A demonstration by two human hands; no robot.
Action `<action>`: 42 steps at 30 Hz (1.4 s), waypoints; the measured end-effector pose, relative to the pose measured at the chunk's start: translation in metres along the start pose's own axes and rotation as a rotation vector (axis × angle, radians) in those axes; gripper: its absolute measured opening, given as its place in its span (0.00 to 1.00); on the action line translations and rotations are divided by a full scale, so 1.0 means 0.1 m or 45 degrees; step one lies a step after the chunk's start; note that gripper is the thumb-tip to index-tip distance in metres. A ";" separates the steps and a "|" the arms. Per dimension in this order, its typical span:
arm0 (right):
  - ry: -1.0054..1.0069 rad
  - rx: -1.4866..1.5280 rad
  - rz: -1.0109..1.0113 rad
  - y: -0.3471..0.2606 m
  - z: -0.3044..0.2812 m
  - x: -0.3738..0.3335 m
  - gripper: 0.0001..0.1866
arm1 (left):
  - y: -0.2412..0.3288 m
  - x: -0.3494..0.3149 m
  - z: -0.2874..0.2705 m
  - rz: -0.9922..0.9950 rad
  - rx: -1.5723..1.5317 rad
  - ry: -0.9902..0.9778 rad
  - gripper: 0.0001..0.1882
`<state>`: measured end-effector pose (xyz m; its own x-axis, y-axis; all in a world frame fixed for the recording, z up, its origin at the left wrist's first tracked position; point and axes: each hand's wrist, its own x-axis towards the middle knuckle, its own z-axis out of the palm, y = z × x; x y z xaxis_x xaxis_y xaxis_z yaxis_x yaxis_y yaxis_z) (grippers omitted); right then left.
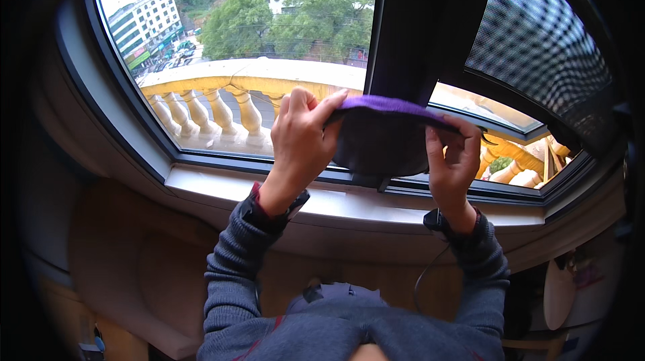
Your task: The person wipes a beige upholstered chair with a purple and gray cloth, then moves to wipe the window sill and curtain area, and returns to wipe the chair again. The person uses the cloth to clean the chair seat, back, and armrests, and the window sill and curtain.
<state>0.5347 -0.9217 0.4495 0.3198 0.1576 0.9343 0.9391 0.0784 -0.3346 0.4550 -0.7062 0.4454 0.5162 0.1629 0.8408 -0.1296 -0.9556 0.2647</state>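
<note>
A dark, rounded cloth piece with a purple upper edge (381,139) is raised in front of the window frame. Its left end is pinched by my left hand (304,136), thumb and fingers closed at the upper corner. At the other end my right hand (455,159) grips the edge between thumb and curled fingers. The cloth hangs stretched between both hands, its purple rim sagging a little to the right. What kind of article it is, I cannot make out. A small dark loop (488,138) shows just beyond the right fingers.
The pale window sill (336,203) runs below my hands, with a dark window post (410,25) behind them. An open sash with a mesh screen (531,38) is at the right. Outside stands a yellow-white balustrade (235,82). A brown sofa (127,260) lies at the lower left.
</note>
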 end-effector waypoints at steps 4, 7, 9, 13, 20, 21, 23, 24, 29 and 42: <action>-0.034 -0.359 -0.613 0.11 0.21 0.58 0.37 | 0.30 0.65 0.24 -0.045 -0.480 0.556 0.20; -0.106 -0.999 -0.488 0.22 0.29 0.86 0.31 | 0.58 1.00 0.55 0.029 -0.981 0.928 0.29; -0.046 -1.083 -0.631 0.32 0.30 0.93 0.29 | 0.61 0.96 0.70 0.337 -0.867 0.940 0.27; -0.158 -1.194 -0.521 0.41 0.29 0.70 0.28 | 0.43 0.57 0.87 0.387 -0.711 0.378 0.32; -0.212 -1.302 -0.563 0.23 0.30 0.66 0.29 | 0.32 0.52 0.75 0.504 -0.388 0.195 0.37; -0.082 -1.262 -0.704 0.23 0.29 0.83 0.29 | 0.35 0.67 0.74 0.517 -0.382 0.212 0.37; -0.042 -1.176 -0.752 0.24 0.25 1.12 0.30 | 0.44 1.00 0.75 0.606 -0.460 0.382 0.37; -0.034 -1.175 -0.886 0.27 0.24 1.20 0.36 | 0.45 1.04 0.74 0.659 -0.544 0.415 0.36; -0.348 -1.338 -0.415 0.66 0.23 0.44 0.38 | 0.33 0.48 0.94 0.537 -0.576 0.208 0.36; -0.146 -0.163 -0.118 0.84 0.38 -0.50 0.43 | 0.08 -0.22 1.19 0.422 -0.283 -0.136 0.39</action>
<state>0.5931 -0.8852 0.3702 0.2212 0.2675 0.9378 0.9746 -0.0268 -0.2223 0.5428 -0.7466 0.3728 0.4991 -0.1822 0.8472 -0.4775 -0.8737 0.0934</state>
